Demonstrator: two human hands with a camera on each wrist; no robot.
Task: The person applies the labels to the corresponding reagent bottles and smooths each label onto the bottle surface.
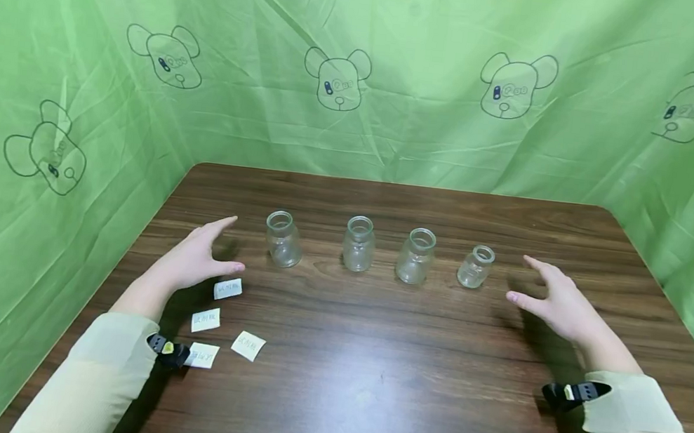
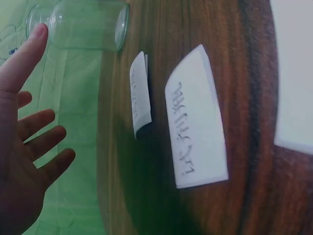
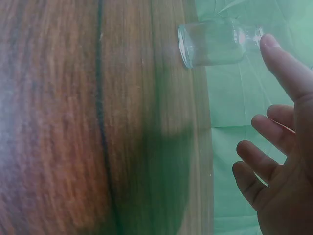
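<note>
Several clear glass jars stand upright in a row across the table. The leftmost jar (image 1: 284,242) is closest to my left hand (image 1: 193,257), which hovers with thumb and fingers spread and holds nothing. Two more jars, one left of centre (image 1: 359,246) and one right of centre (image 1: 415,257), stand between the ends. At the right end is a smaller jar (image 1: 475,267); my right hand (image 1: 557,302) hovers beside it, fingers spread, touching nothing. Below my left hand lie white paper slips with handwriting, among them a slip (image 2: 195,122) large in the left wrist view.
Dark wood table (image 1: 368,374) with a green cloth (image 1: 406,138) hanging behind and at both sides, printed with bear faces. The other paper slips (image 1: 248,346) lie at the table's front left. Each wrist wears a black strap (image 1: 569,394).
</note>
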